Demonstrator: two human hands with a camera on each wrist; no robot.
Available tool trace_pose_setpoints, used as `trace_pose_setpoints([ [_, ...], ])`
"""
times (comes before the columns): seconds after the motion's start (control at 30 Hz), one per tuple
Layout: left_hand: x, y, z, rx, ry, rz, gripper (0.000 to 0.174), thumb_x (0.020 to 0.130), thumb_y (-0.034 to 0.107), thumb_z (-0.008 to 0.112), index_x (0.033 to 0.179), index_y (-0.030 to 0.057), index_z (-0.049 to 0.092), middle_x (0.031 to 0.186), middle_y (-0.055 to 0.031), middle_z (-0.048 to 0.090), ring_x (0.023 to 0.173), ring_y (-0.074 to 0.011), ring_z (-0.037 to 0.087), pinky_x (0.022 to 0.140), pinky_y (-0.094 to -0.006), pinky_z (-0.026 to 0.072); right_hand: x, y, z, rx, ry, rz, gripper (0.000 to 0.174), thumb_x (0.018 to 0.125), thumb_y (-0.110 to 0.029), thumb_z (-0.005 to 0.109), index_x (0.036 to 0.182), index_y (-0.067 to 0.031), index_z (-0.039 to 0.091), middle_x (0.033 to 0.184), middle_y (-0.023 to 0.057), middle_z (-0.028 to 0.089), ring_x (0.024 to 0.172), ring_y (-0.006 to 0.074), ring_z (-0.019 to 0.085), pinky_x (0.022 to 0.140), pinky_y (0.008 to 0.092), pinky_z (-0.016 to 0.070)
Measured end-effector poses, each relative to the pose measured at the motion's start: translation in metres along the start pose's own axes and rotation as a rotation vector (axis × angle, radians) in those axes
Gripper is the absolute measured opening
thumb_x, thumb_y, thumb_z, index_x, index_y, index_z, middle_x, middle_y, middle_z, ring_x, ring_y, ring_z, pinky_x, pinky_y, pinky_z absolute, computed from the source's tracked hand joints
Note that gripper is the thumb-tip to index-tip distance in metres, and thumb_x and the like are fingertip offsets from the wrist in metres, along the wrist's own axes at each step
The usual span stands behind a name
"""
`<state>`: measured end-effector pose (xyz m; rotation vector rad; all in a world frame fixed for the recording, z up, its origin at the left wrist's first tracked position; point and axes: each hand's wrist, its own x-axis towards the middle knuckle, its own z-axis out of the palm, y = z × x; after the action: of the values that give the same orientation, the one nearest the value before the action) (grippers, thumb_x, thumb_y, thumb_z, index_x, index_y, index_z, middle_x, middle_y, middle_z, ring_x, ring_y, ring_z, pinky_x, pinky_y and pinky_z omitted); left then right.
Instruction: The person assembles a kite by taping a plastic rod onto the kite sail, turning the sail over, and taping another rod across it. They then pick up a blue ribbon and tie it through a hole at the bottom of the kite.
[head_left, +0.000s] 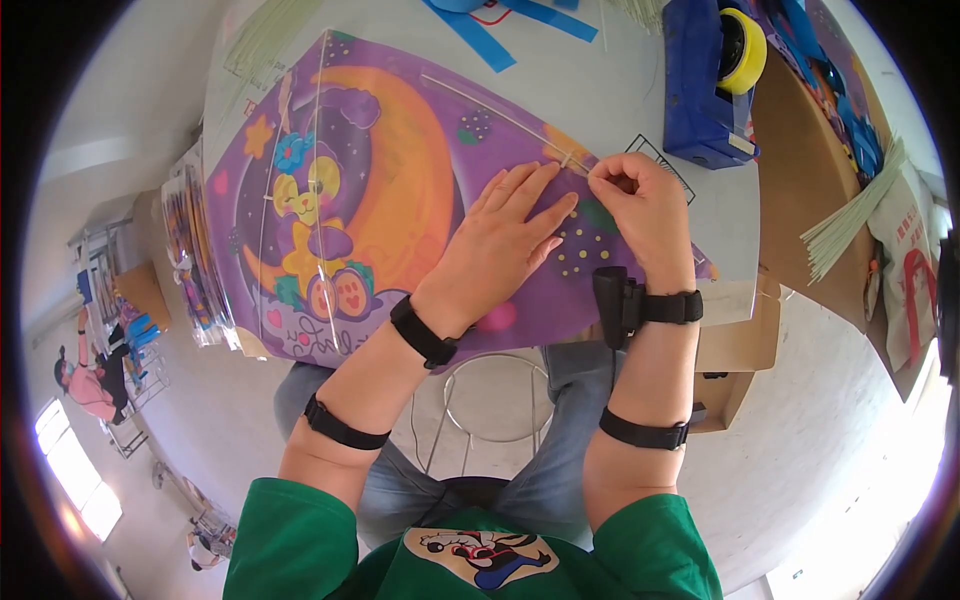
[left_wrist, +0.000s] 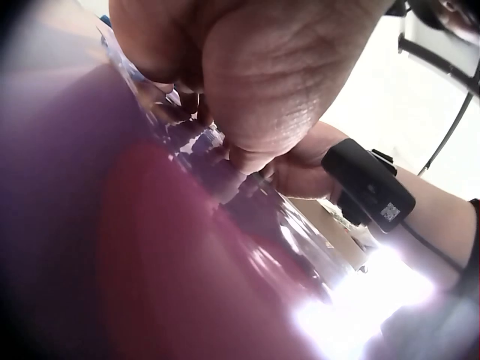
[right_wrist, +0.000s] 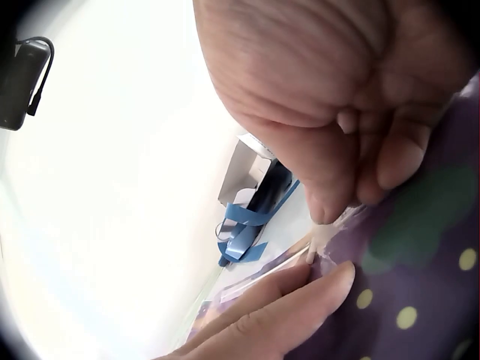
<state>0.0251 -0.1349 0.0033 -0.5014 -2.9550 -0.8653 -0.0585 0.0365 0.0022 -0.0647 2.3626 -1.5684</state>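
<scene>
A purple kite sheet [head_left: 390, 150] printed with a bear on an orange moon lies on the table, thin pale rods along it. The left hand [head_left: 500, 240] lies on its right part, fingers extended, tips near a small pale fitting [head_left: 566, 160] on the edge rod [head_left: 490, 105]. The right hand [head_left: 645, 210] pinches at that rod's lower end by the sheet's edge, thumb against curled index finger. In the right wrist view the right thumb and fingers [right_wrist: 352, 172] meet over a whitish piece [right_wrist: 321, 238], with left fingertips just below; what exactly is pinched is partly hidden.
A blue tape dispenser [head_left: 695, 90] with yellow tape stands at the table's back right. Blue strips [head_left: 485, 35] lie at the back. Packed bundles [head_left: 190, 260] line the left edge; cardboard boxes [head_left: 740, 340] and pale sticks [head_left: 850, 220] are at the right.
</scene>
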Motion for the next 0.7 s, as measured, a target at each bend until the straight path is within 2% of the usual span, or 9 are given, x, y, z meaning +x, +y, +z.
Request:
trace_pose_setpoints([
  [0.17,0.0,0.0,0.001,0.0,-0.005,0.0,0.047,0.084,0.015,0.067,0.13,0.0112,0.055,0.141,-0.0155,0.042,0.132,-0.034,0.04,0.11,-0.0484,0.0342,0.0,-0.002,-0.001,0.049,0.011,0.083,0.006,0.08,-0.005,0.068,0.083,0.0,0.067,0.068,0.0056,0.063,0.062,0.011,0.058,0.061,0.0248,0.047],
  [0.27,0.0,0.0,0.0,-0.008,-0.009,-0.001,0.047,0.084,0.015,0.067,0.129,0.0111,0.056,0.141,-0.0153,0.042,0.132,-0.0341,0.04,0.11,-0.0485,0.034,0.003,0.003,0.006,-0.021,0.095,0.025,0.007,0.08,-0.007,0.069,0.082,-0.0009,0.067,0.067,0.007,0.063,0.06,0.014,0.058,0.059,0.0262,0.0466],
  [0.33,0.0,0.0,0.0,-0.002,-0.007,-0.002,0.046,0.085,0.014,0.067,0.129,0.011,0.056,0.141,-0.0151,0.042,0.132,-0.0345,0.04,0.11,-0.0486,0.0338,0.004,0.001,0.01,-0.143,0.161,-0.045,0.011,0.08,-0.011,0.071,0.078,-0.0018,0.065,0.068,0.0084,0.063,0.06,0.0199,0.058,0.058,0.0303,0.0463],
  [0.37,0.0,0.0,0.0,-0.002,-0.009,-0.001,0.046,0.085,0.014,0.067,0.129,0.011,0.056,0.141,-0.0151,0.042,0.132,-0.0345,0.04,0.11,-0.0486,0.0338,0.004,-0.001,0.012,-0.142,0.162,-0.043,0.011,0.08,-0.011,0.071,0.078,-0.0018,0.065,0.068,0.0084,0.063,0.06,0.0199,0.058,0.058,0.0303,0.0463],
  [0.43,0.001,0.001,0.0,0.002,-0.003,0.003,0.045,0.085,0.014,0.066,0.129,0.0109,0.056,0.141,-0.015,0.042,0.132,-0.0346,0.04,0.11,-0.0488,0.034,0.003,-0.007,0.014,-0.255,0.18,-0.01,0.018,0.078,-0.016,0.073,0.075,-0.0033,0.061,0.069,0.0087,0.062,0.062,0.0258,0.059,0.058,0.0354,0.0459],
  [0.57,0.001,0.001,0.0,0.013,-0.002,0.006,0.045,0.084,0.013,0.066,0.128,0.0108,0.056,0.141,-0.015,0.042,0.132,-0.0344,0.039,0.109,-0.0488,0.0343,0.004,-0.009,0.018,-0.361,0.175,0.017,0.022,0.077,-0.019,0.075,0.074,-0.0049,0.058,0.07,0.0081,0.06,0.065,0.0279,0.059,0.058,0.0383,0.0451],
  [0.7,0.0,0.003,-0.002,0.034,-0.02,-0.002,0.046,0.085,0.013,0.066,0.129,0.0111,0.055,0.142,-0.0149,0.042,0.132,-0.0342,0.039,0.11,-0.0491,0.0342,0.005,-0.003,0.02,-0.424,0.192,-0.044,0.025,0.074,-0.018,0.077,0.073,-0.0058,0.055,0.072,0.0077,0.058,0.067,0.0289,0.058,0.058,0.0392,0.0447],
])
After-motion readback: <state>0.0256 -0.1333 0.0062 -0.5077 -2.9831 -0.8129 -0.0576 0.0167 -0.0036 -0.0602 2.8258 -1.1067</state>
